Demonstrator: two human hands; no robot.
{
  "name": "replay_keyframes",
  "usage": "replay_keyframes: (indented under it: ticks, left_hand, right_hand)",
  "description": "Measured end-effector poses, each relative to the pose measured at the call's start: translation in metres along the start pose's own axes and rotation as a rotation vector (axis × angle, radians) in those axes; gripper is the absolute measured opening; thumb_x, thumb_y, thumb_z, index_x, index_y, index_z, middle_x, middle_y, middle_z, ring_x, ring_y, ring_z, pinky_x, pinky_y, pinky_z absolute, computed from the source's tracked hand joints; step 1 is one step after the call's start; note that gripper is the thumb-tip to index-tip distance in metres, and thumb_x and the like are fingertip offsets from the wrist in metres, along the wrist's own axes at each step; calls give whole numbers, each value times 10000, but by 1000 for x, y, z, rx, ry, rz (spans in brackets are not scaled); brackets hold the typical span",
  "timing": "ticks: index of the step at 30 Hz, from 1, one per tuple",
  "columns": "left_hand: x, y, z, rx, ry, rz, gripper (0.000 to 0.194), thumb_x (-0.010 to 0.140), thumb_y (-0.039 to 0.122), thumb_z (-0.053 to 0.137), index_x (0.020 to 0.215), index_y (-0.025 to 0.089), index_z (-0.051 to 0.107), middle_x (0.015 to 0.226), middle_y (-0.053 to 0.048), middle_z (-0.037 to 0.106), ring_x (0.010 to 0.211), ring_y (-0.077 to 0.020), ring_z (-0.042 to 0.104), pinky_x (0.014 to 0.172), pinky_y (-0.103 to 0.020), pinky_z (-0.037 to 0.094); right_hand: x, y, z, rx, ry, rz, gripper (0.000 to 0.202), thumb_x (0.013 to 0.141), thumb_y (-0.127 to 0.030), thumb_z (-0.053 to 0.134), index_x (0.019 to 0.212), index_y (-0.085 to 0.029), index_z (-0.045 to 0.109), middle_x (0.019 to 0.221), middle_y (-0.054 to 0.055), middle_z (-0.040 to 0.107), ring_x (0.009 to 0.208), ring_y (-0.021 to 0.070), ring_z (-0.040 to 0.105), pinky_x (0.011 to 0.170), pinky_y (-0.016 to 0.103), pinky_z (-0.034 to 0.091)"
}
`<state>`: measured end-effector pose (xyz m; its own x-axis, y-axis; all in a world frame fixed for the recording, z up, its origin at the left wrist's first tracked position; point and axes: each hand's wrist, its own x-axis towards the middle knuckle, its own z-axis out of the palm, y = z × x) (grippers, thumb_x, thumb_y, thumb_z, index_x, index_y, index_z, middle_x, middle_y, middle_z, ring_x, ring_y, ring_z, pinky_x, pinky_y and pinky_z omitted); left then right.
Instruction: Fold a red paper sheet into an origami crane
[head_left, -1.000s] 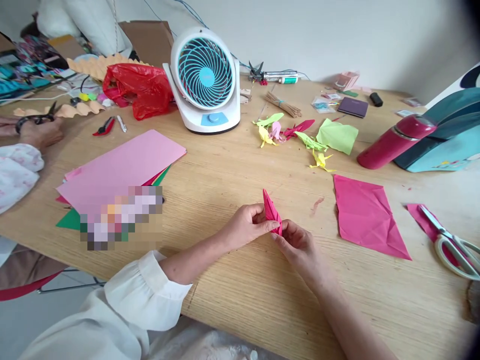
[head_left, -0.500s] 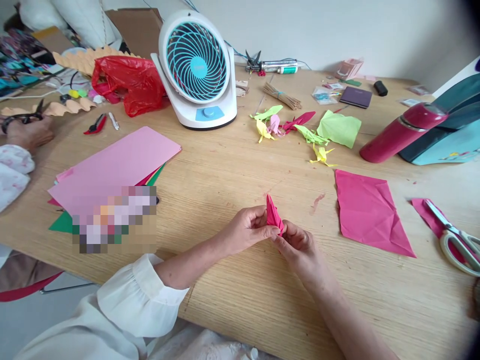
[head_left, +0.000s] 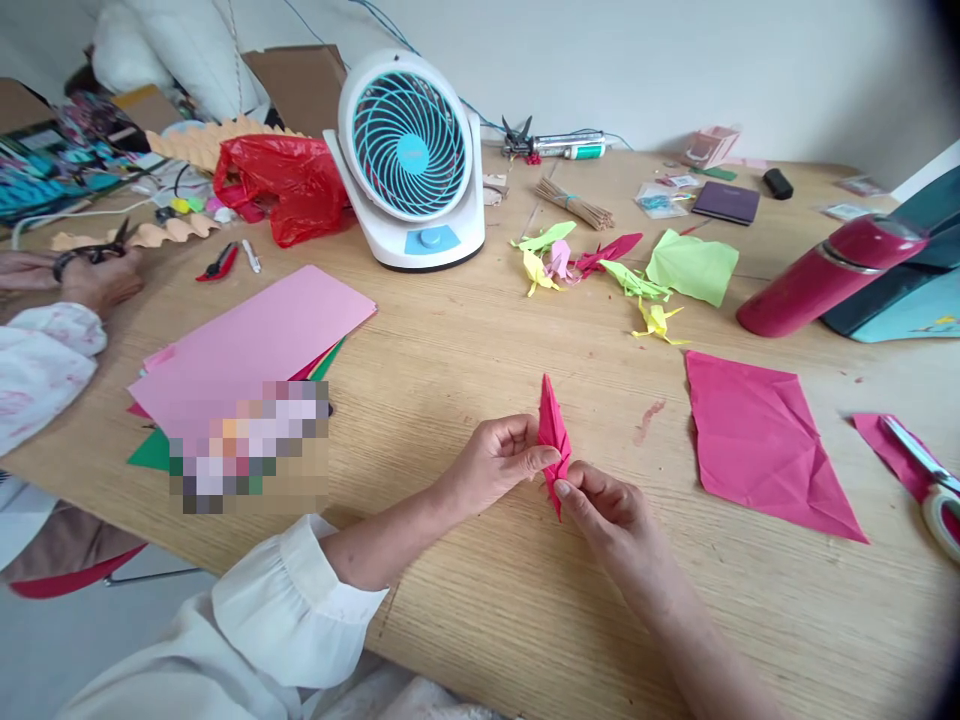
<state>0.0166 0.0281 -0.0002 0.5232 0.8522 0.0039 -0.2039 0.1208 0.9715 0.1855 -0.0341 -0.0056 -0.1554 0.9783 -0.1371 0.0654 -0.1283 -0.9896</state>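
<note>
As left grip (head_left: 493,465) pinches folded paper (head_left: 553,425) midway, right grip (head_left: 611,510) pinches it lower.

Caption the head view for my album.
Left fingers and right fingers pinch folded pink paper beside a creased pink sheet.

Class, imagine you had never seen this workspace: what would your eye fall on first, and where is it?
Probably the white fan with its turquoise grille, standing large at the back of the wooden table, just right of a crumpled red plastic bag. Next might be the folded pink paper at lower centre, held between the left hand and right hand, with small, bright folded paper figures beyond it.
</note>
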Motion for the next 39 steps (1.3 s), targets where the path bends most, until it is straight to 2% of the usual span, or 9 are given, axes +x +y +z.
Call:
replay_keyframes:
  ticks: [3, 6, 12, 15, 21, 24, 31, 35, 39]
  left_hand:
    - [-1, 1, 1, 27, -29, -11, 349, 870, 459, 695, 832, 117, 640, 711, 5, 568, 609, -83, 461, 599, -224, 374]
    - [-2, -1, 2, 76, -7, -40, 330, 854, 447, 701, 817, 128, 628, 719, 11, 557, 625, -88, 448, 594, -225, 355]
    - [-3, -5, 4, 356, 119, 6, 338, 867, 369, 646, 658, 173, 466, 610, 57, 399, 585, -85, 347, 546, -227, 287]
    - [-5, -4, 6, 421, 138, 26, 348, 866, 339, 632, 640, 183, 418, 596, 63, 383, 566, -80, 326, 527, -224, 272]
    - [-5, -5, 5, 313, 18, -27, 331, 881, 421, 629, 706, 166, 513, 659, 37, 444, 619, -96, 389, 569, -231, 308]
    - [-3, -7, 3, 267, -8, -43, 363, 847, 464, 679, 712, 156, 542, 653, 41, 427, 618, -94, 381, 572, -231, 305]
    - [-1, -6, 0, 201, -32, -91, 311, 795, 411, 736, 748, 134, 604, 652, 44, 438, 606, -85, 374, 560, -225, 288]
    - [-1, -2, 1, 229, 23, -77, 259, 813, 375, 707, 775, 133, 620, 675, 34, 472, 631, -93, 400, 589, -229, 319]
    - [-1, -1, 3, 229, 92, -91, 285, 796, 401, 721, 783, 136, 616, 688, 24, 513, 638, -100, 423, 592, -230, 337]
  right_hand:
    - [0, 4, 2, 41, 59, -10, 378, 886, -509, 644, 693, -193, 567, 664, -6, 504, 643, 134, 418, 610, 264, 340]
    - [0, 4, 2, 59, 89, -12, 392, 886, -520, 641, 687, -192, 561, 663, -7, 495, 649, 135, 417, 619, 262, 345]
    - [0, 2, 4, 15, 81, -35, 380, 904, -494, 628, 684, -187, 579, 639, -13, 486, 619, 125, 408, 589, 254, 330]
    - [0, 4, 5, 12, 91, -47, 353, 895, -465, 648, 684, -191, 577, 621, -26, 464, 590, 116, 385, 562, 250, 314]
    - [0, 6, 4, -1, 105, -68, 366, 903, -446, 643, 659, -196, 532, 613, -33, 444, 586, 113, 381, 560, 251, 312]
    - [-1, 6, 4, -24, 97, -69, 352, 906, -430, 645, 665, -195, 541, 614, -38, 436, 581, 109, 365, 560, 254, 302]
    - [-3, 7, 6, -60, 86, -80, 321, 914, -398, 640, 685, -195, 544, 649, -30, 472, 619, 117, 407, 584, 260, 318]
    - [-3, 7, 5, -94, 45, -60, 278, 914, -376, 643, 712, -192, 586, 685, -16, 511, 659, 129, 446, 623, 268, 346]
    - [-4, 5, 4, -133, 1, -43, 287, 930, -382, 614, 717, -198, 561, 691, -10, 516, 670, 137, 451, 627, 276, 347]
